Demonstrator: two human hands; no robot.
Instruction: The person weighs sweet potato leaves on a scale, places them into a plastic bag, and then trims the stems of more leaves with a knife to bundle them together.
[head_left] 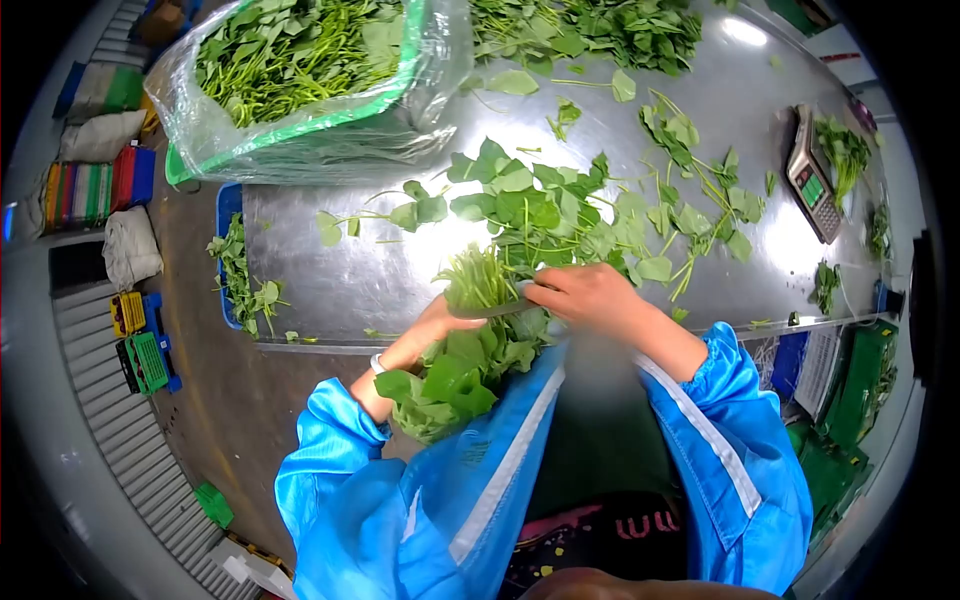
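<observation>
My left hand [428,335] is wrapped round a bunch of leafy greens [455,375], its cut stems [478,278] pointing away from me and its leaves hanging toward my body. Across the stems runs a thin dark strip [492,311], which looks like a tie or band. The fingers of my right hand [590,297] are pinched together at the strip's right end, beside the stems. Whether the strip goes all the way round is hidden. Just beyond both hands, a loose pile of greens [535,205] lies on the metal table [340,270].
A plastic-lined green crate [290,125] full of greens stands at the table's far left. Below it sits a blue bin [230,205] with stray leaves. More greens [630,35] are heaped at the back. A scale [812,178] stands on the right, near stacked green crates [860,390].
</observation>
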